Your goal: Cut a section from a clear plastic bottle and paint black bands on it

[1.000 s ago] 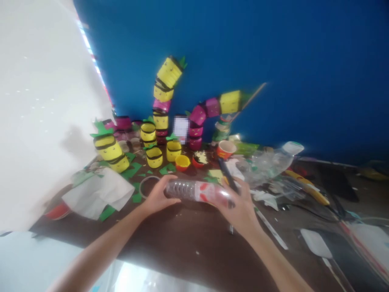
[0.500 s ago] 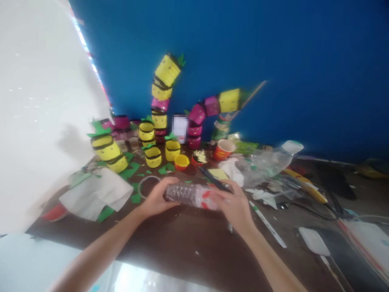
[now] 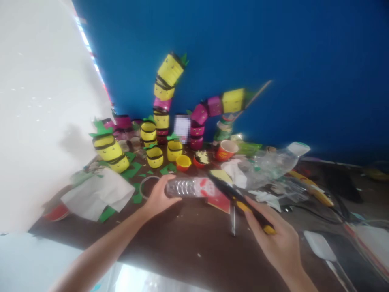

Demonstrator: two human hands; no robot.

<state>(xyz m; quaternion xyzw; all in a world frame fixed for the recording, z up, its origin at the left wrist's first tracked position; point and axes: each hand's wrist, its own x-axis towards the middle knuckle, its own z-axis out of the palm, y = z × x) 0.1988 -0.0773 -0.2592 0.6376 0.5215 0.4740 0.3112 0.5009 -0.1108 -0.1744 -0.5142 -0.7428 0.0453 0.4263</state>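
My left hand (image 3: 159, 198) is closed around one end of a clear ribbed plastic bottle (image 3: 185, 187), which lies sideways just above the table; red marks show on its right part. My right hand (image 3: 275, 233) grips a black-and-yellow utility knife (image 3: 243, 204). The knife points up and left, its front part close to the bottle's right end. Motion blur hides its tip, so I cannot tell whether it touches the bottle. Beneath that end is a flat red piece (image 3: 220, 202). Beside my left hand lies a clear ring (image 3: 140, 187).
Yellow pineapple-like cups (image 3: 154, 157) and a bent yellow-and-magenta column (image 3: 164, 91) stand along the blue wall. A red paper cup (image 3: 227, 150), a large clear bottle (image 3: 273, 164) and a yellow-handled tool (image 3: 316, 190) lie rightward. White cloth (image 3: 99, 194) and green scraps are left.
My right hand has left the bottle's right end and moved right and down, swinging the knife into a lower position. My left hand keeps the bottle in nearly the same place.
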